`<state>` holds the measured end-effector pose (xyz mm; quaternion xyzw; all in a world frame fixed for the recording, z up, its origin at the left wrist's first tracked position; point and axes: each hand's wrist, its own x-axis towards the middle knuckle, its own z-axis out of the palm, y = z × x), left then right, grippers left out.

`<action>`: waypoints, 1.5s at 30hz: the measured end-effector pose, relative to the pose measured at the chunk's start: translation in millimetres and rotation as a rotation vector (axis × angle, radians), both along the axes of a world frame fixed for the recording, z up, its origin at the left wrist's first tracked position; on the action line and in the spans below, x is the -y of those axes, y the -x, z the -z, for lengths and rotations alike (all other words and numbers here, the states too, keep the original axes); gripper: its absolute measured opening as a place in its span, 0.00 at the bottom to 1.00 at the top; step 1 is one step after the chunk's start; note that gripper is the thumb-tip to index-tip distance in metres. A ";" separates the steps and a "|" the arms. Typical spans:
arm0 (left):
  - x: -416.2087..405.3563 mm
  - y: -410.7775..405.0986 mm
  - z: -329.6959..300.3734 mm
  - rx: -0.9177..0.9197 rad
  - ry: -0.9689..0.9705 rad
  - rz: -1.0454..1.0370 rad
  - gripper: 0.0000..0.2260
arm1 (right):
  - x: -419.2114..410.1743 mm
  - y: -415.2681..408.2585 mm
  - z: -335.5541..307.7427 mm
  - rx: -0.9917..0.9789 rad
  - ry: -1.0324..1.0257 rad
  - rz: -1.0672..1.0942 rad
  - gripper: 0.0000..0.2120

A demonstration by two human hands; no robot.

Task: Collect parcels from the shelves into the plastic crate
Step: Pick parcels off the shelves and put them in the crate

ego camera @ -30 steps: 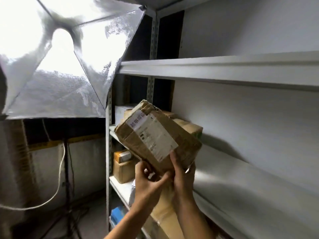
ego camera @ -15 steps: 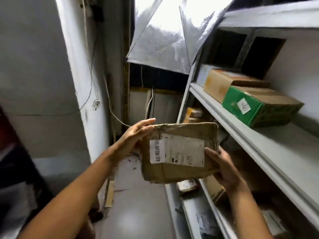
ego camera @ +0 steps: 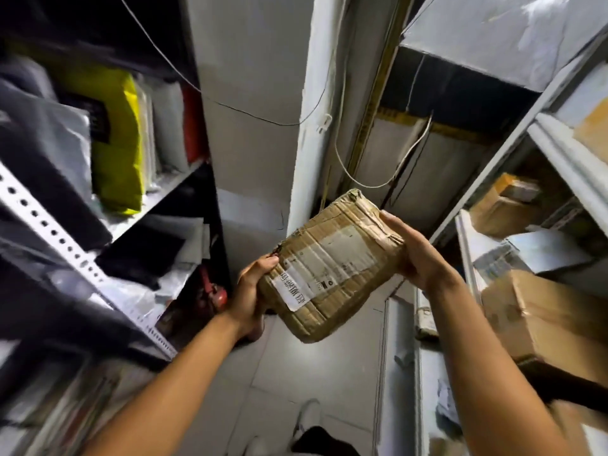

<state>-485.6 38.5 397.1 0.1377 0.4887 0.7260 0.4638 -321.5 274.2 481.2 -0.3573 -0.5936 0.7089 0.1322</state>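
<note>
Creased brown cardboard parcel (ego camera: 332, 264), glossy tape, matt paper label (ego camera: 291, 289).

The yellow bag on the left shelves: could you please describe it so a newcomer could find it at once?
Start at the dark shelving rack on the left and go to its upper shelf. The yellow bag stands there upright among flat mailers, left of a red packet. It is the only bright yellow thing in that row of grey, black and white bags.

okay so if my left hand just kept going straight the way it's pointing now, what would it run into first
Your left hand grips the lower end of the cardboard parcel, fingers pointing up and forward. Carried on, it would probably meet the white pillar behind the parcel first, though depth is hard to judge.
</note>
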 end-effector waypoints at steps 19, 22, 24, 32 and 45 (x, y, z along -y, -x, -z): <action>158.1 29.5 -5.2 -0.261 0.236 -0.297 0.38 | 46.0 117.7 86.0 0.188 0.216 -0.976 0.53; 174.0 18.4 -16.4 -0.376 0.337 -0.234 0.28 | 85.5 147.3 75.4 0.158 0.123 -1.200 0.47; 182.2 10.3 -19.8 -0.386 0.388 -0.180 0.23 | 119.3 164.7 65.1 0.192 0.057 -1.437 0.47; 235.0 -21.5 -1.6 -0.225 0.559 -0.292 0.28 | 225.3 170.2 83.1 0.461 -0.103 -1.785 0.34; 349.8 -87.0 60.0 0.351 0.304 -0.970 0.34 | 314.5 170.7 104.5 0.436 0.125 -1.497 0.12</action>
